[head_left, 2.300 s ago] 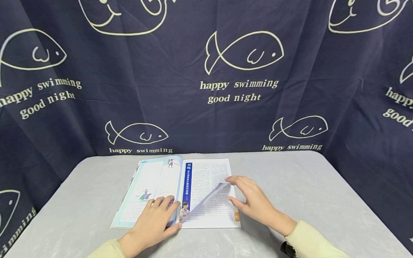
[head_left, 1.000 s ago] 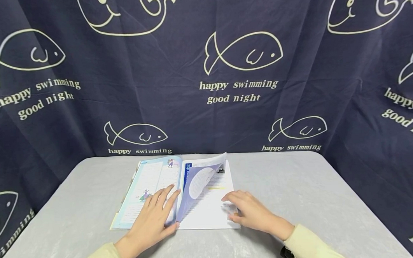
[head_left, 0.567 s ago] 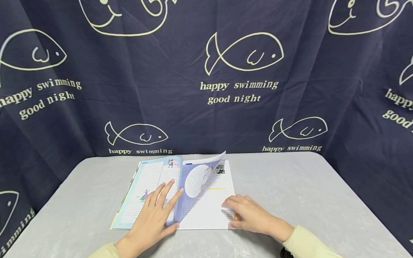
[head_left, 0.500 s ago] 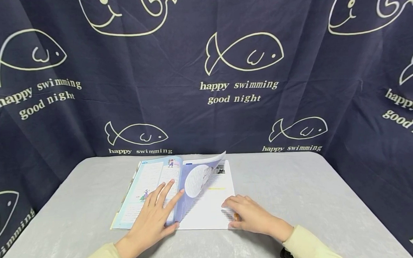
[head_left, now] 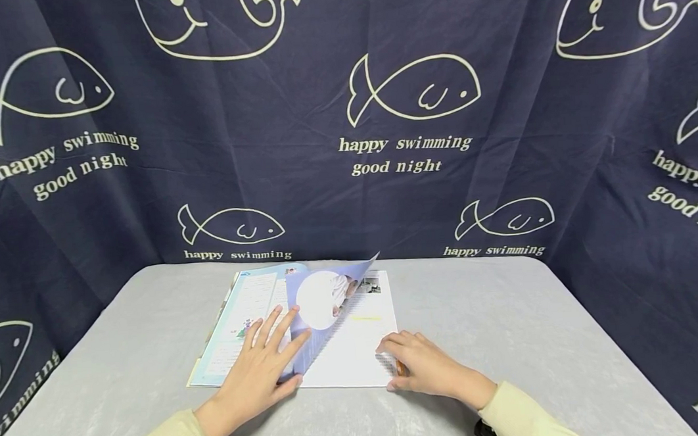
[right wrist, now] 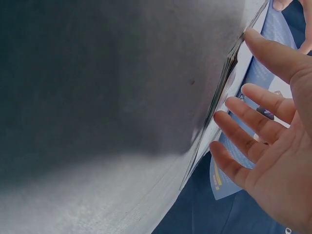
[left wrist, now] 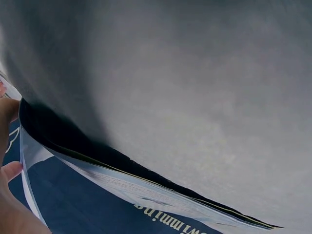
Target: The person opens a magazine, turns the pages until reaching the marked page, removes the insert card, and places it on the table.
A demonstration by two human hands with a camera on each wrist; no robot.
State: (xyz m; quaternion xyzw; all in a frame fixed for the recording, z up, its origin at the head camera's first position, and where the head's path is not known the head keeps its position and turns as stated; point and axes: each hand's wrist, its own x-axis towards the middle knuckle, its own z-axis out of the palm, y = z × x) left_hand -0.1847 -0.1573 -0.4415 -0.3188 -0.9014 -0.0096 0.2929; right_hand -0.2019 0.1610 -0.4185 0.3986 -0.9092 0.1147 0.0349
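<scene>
An open magazine lies on the grey table in the head view. One blue-violet page with a white oval stands half turned, its far corner lifted and its near part leaning toward the left side. My left hand rests with spread fingers on the left pages, fingertips at the turning page and thumb by the spine's near end. My right hand lies at the lower right corner. In the right wrist view its fingers are loosely spread over the page, and the thumb touches the page edges.
The grey tabletop extends around the magazine. Behind and beside it hangs a dark blue curtain with fish drawings and lettering. A black object sits at the right sleeve cuff.
The right hand has let go of the page and moved down to the lower right corner. The page has swung left, showing its blue-violet side, and the left fingers have spread toward it.
</scene>
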